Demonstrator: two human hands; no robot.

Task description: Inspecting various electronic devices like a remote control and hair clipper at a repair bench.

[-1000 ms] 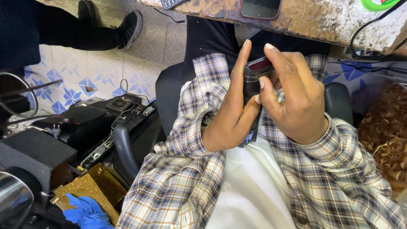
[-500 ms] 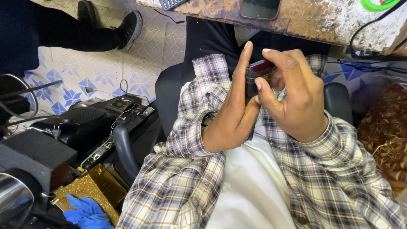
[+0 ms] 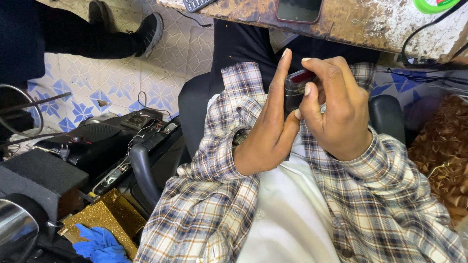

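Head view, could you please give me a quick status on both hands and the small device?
Left hand and right hand both gripping small dark device, held above the lap. Red edge on top. Nothing in the way; phone lies on bench beyond.

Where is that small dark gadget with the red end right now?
In the head view, centre-top, the small dark gadget is pinched between the left hand and right hand, just below the worn table edge.

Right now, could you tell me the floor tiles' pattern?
White tiles with blue star-like motifs, seen in the head view.
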